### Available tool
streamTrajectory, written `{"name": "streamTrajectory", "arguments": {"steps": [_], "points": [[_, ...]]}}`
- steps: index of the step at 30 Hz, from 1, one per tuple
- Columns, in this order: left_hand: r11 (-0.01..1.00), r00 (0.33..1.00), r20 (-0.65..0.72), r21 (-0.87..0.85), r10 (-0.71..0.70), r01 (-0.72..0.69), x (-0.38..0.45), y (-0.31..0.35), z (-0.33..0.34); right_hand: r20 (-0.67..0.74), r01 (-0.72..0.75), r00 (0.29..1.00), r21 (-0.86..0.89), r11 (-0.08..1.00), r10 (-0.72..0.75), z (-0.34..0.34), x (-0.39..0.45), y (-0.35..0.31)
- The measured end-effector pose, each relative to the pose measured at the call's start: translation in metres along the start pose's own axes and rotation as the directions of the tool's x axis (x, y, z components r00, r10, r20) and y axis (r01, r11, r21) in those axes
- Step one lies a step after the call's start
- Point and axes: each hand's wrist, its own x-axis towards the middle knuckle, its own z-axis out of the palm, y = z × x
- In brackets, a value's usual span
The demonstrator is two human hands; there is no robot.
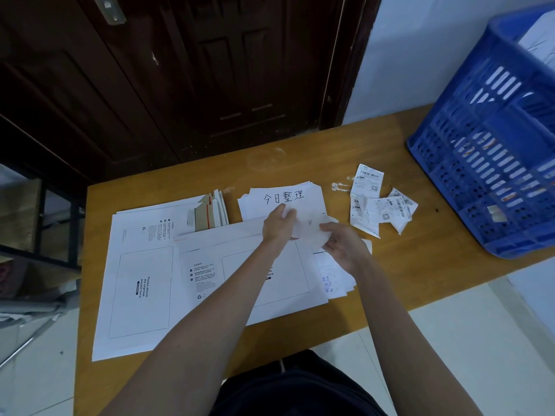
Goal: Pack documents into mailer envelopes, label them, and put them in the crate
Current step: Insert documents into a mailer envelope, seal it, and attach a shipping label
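My left hand (277, 225) and my right hand (342, 243) both pinch a small white slip of paper (307, 225) above a white mailer envelope (264, 271) lying flat in front of me. A stack of white documents (285, 199) with black handwriting on top sits just behind the hands. More handwritten sheets (330, 280) poke out under the envelope's right edge. Several shipping labels (378, 202) with barcodes lie scattered to the right. A blue plastic crate (492, 151) stands at the table's right end with white items inside.
A pile of flat white mailers (141, 280) covers the left of the wooden table (405, 265), with upright cardboard mailers (210, 213) behind it. A dark wooden door is beyond the table and a metal shelf (39, 235) stands at the left.
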Motion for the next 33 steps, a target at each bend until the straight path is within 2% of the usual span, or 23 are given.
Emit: {"name": "streamTrajectory", "arguments": {"steps": [2,5,8,10,15,18,22,26,29,33], "points": [[0.984,0.996,-0.004,0.157,0.085,-0.083,0.0,-0.002,0.001,-0.002,-0.022,1.0,-0.016,1.0,0.022,0.0,0.0,0.0],[0.967,0.99,0.025,0.212,0.137,-0.14,-0.001,-0.003,-0.002,-0.021,-0.035,0.999,-0.109,0.993,0.033,0.005,0.0,-0.003],[0.975,0.989,0.068,0.171,0.13,-0.14,-0.003,-0.004,-0.001,-0.246,0.02,0.963,-0.342,0.939,-0.11,0.01,0.004,-0.003],[0.983,0.986,0.099,0.115,0.133,-0.145,-0.007,-0.001,0.001,-0.318,0.064,0.925,-0.407,0.911,-0.206,0.011,0.007,-0.001],[0.968,0.981,0.104,0.176,0.162,-0.179,-0.003,0.005,0.002,-0.26,0.16,0.909,-0.503,0.85,-0.325,0.011,0.005,0.001],[0.985,0.987,0.064,0.086,0.146,-0.151,-0.001,0.006,0.003,-0.255,0.168,0.921,-0.424,0.89,-0.296,0.012,0.005,0.001],[0.994,0.998,0.064,-0.111,0.028,-0.021,-0.001,0.008,0.004,-0.284,0.114,0.948,-0.122,0.986,-0.145,0.012,0.002,0.002],[0.923,0.99,0.054,-0.359,-0.127,0.138,-0.001,0.008,0.005,-0.183,0.056,0.983,0.154,0.987,-0.027,0.012,-0.003,0.001],[0.939,0.993,0.001,-0.325,-0.12,0.114,0.002,0.005,0.006,-0.106,0.049,0.994,0.165,0.985,-0.032,0.015,-0.002,0.004],[0.956,0.993,-0.065,-0.285,-0.096,0.074,0.003,0.007,0.006,0.069,0.017,0.997,0.241,0.97,-0.035,0.012,-0.004,0.009]]}}
